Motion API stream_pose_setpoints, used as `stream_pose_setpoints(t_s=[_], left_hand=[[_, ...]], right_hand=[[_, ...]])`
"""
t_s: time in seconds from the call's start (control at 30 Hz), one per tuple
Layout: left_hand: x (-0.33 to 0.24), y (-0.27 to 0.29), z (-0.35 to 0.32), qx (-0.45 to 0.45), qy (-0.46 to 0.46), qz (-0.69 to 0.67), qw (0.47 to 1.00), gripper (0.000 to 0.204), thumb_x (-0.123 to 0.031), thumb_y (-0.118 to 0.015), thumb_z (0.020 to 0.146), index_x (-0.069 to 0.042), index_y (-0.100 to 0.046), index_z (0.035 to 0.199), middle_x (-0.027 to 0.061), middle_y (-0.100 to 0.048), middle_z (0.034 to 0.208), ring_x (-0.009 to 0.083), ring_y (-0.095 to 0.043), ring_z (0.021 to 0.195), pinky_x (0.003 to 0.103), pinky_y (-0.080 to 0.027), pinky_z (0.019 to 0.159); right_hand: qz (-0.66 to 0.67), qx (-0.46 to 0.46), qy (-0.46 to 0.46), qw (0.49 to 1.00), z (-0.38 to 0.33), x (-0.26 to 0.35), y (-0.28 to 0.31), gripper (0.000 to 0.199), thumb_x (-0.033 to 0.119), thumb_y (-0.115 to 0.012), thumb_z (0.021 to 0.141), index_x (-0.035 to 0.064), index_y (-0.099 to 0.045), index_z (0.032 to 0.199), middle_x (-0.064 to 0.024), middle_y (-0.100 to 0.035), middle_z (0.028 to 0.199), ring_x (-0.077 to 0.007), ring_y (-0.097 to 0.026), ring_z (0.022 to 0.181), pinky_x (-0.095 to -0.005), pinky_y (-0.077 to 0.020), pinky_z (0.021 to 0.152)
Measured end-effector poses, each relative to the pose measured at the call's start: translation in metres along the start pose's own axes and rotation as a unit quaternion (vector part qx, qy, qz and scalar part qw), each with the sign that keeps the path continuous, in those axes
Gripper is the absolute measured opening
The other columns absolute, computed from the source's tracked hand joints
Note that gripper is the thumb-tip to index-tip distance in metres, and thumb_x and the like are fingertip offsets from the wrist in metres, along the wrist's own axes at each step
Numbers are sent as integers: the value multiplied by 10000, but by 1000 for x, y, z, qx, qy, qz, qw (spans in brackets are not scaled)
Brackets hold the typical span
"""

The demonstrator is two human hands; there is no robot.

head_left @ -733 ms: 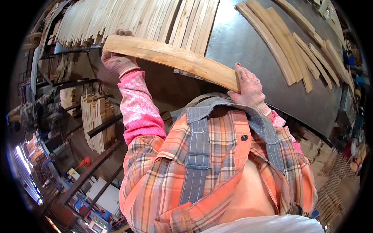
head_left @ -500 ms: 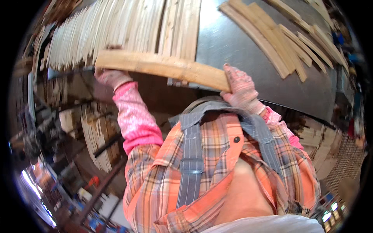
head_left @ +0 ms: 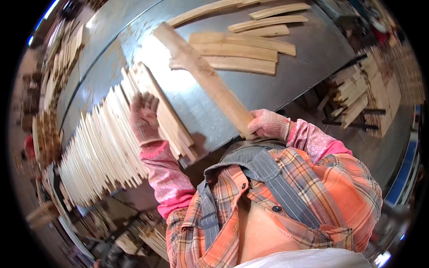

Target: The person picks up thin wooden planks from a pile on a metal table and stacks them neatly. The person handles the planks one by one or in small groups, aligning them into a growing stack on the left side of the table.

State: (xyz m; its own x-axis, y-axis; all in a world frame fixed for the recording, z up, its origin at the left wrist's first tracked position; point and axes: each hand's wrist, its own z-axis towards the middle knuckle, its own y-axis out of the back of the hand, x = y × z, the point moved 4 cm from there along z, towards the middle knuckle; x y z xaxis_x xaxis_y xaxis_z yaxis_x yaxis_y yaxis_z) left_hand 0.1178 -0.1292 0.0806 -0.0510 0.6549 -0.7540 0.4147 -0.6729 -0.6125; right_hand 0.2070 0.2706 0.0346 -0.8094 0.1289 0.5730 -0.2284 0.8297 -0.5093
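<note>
Change: the plank (head_left: pixel 210 80), earlier gripped crosswise by both hands, now slants away over the desk (head_left: pixel 313 53); the left hand (head_left: pixel 145 115) has let go.
Right hand (head_left: pixel 269 124): fingers closed around the plank's near end.
Plank: extends forward-left from those fingers, crossing curved boards (head_left: pixel 246 51) in view.
Left fingers: loosely parted, over pale strips (head_left: pixel 105 145); contact unclear.
</note>
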Motion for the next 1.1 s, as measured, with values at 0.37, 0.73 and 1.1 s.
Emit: stream_pose_setpoints(t_s=[0.37, 0.73, 1.1], left_hand=[[182, -95, 21, 114, 240, 102, 959, 194, -219, -661, 998, -51, -566, 1017, 57, -569, 918, 200, -537, 784, 359, -496, 717], [298, -113, 54, -160, 225, 398, 875, 534, -386, -722, 918, 37, -587, 1215, 158, -622, 1119, 307, -645, 912, 451, -566, 710], [302, -142, 63, -49, 139, 574, 806, 329, -274, -703, 910, -16, -637, 1103, 85, -625, 832, 246, -638, 754, 423, -547, 626]], right_hand=[[-80, -258, 306, 913, -65, 5, 246, 214, 144, -791, 852, 6, -680, 972, -196, -640, 1116, -346, -689, 945, -403, -627, 845], [280, -289, 268, 876, -143, 46, 384, 329, 51, -642, 925, -92, -571, 1212, -170, -662, 1114, -306, -702, 996, -452, -610, 882], [-242, -212, 216, 922, -90, 181, 393, 293, 34, -676, 885, -19, -634, 1171, -89, -688, 997, -189, -697, 888, -350, -580, 664]])
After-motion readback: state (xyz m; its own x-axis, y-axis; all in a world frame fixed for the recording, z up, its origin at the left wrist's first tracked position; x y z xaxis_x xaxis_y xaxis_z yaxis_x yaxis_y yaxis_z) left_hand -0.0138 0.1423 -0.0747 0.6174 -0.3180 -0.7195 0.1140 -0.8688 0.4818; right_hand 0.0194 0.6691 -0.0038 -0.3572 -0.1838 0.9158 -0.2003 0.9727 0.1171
